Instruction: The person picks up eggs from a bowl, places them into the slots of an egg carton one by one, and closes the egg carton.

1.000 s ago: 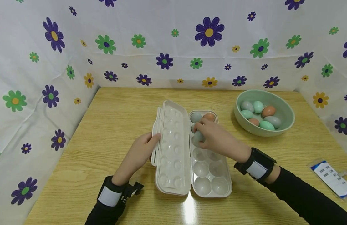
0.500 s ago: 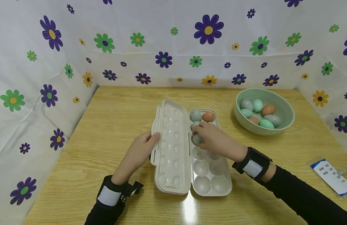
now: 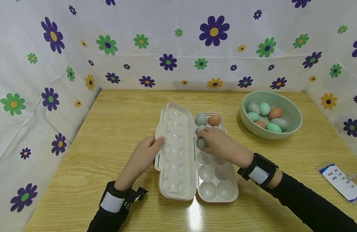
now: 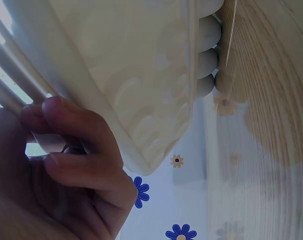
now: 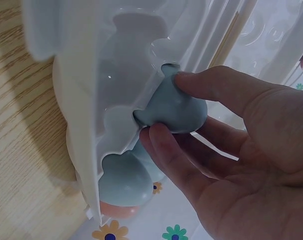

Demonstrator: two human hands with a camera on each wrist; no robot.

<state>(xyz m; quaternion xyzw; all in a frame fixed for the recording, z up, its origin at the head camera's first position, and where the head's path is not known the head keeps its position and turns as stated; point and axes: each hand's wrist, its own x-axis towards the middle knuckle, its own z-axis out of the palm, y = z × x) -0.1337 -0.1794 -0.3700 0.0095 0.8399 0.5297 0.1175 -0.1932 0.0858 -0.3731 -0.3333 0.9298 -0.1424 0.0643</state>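
Note:
A white plastic egg box [image 3: 233, 180] lies unfolded on the table, its lid [image 3: 174, 167] to the left. My left hand [image 3: 145, 151] grips the lid's outer edge at the clasp, with fingers curled in the left wrist view. With thumb and fingers, my right hand [image 3: 221, 141] pinches a grey-blue egg [image 5: 179, 110], which sits in the left cup of the third row. Behind it are a grey-blue egg [image 3: 201, 120] and a brown egg [image 3: 214, 120] in the far row. A second-row pale egg [image 5: 125, 180] is partly covered by my hand in the head view.
At the back right of the table stands a pale green bowl [image 3: 250, 129] holding several grey, green and brown eggs. A badge card [image 3: 340, 182] with a clip lies at the right edge. Flowered cloth [image 3: 184, 38] encloses the table's back and sides.
The grey-blue egg has come down into the third-row left cup, my right hand lowering slightly and still pinching it. My left hand keeps its grip on the lid.

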